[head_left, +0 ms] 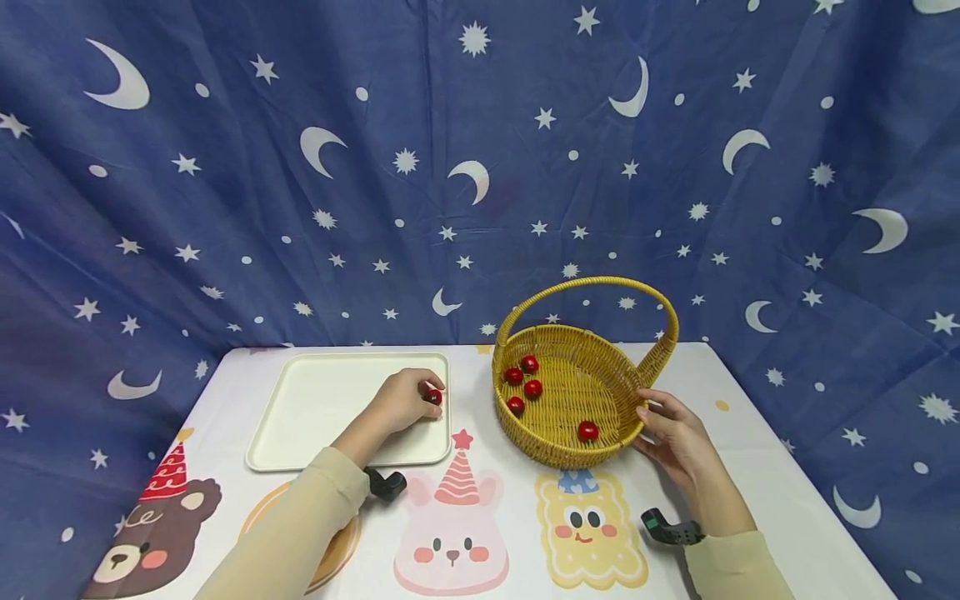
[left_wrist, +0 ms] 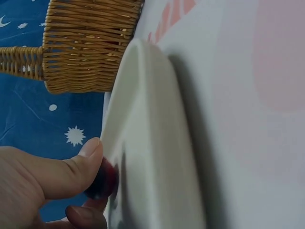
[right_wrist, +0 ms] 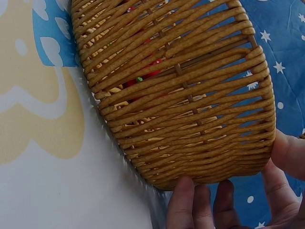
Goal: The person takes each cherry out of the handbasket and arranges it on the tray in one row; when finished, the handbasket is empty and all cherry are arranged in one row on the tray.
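My left hand is at the right end of the white tray and pinches a red cherry between thumb and fingers. In the left wrist view the thumb lies against that dark red cherry, close to the tray's surface. My right hand grips the right side of the yellow wicker basket, thumb at the rim and fingers against the outer wall. Inside the basket, several cherries lie toward the left and one cherry sits near the front.
The basket's tall arched handle rises above it. A white tablecloth with cartoon animals covers the table. Behind it hangs a blue curtain with moons and stars. Black wrist devices sit on both wrists.
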A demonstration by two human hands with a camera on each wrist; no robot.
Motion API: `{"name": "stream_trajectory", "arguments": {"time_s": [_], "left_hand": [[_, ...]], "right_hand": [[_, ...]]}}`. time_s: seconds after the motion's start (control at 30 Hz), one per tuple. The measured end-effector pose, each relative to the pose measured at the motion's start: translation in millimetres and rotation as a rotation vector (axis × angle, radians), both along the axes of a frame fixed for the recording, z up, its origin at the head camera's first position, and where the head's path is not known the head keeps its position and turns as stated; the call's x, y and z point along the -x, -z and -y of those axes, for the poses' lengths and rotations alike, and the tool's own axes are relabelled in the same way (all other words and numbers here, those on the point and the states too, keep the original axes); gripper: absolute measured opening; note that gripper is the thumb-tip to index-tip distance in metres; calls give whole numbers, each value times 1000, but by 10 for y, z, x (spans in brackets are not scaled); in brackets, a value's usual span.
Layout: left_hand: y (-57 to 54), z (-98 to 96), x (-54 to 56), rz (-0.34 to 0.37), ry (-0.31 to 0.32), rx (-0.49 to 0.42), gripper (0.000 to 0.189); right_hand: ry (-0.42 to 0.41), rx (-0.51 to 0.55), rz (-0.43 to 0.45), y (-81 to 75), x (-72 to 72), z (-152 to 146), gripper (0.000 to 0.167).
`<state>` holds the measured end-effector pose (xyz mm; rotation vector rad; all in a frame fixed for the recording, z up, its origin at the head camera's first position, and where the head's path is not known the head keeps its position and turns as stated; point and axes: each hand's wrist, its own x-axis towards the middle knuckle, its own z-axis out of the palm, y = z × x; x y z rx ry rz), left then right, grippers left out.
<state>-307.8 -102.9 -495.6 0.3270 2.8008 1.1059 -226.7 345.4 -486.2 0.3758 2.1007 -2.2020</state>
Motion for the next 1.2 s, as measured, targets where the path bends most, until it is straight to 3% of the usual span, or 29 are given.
{"name": "stream_trajectory", "arguments": {"time_s": [0.13, 0.27, 0.5, 0.63, 0.73, 0.87, 1.2], "left_hand": [[-68, 18, -6, -15, -3, 13, 38], [-248, -53, -84, -58, 25, 8, 38], [-708, -456, -381, -53, 171, -119, 43], [-812, -732, -472, -20, 271, -227, 45], [-803, -944, -478, -4, 332, -285, 44], [-726, -1222, -441, 9, 385, -299, 44], [-471, -1798, -239, 94, 505, -193, 48]], "right_hand": [[4, -6, 2, 7, 10, -3, 36], [1, -4, -1, 3, 11, 0, 35], [-8, -2, -4, -6, 13, 10, 34], [-8, -10, 1, 7, 20, 10, 35], [-2, -18, 5, 10, 21, 5, 35], [-9, -19, 0, 6, 25, -2, 36], [-21, -13, -3, 8, 9, -16, 35]]}}
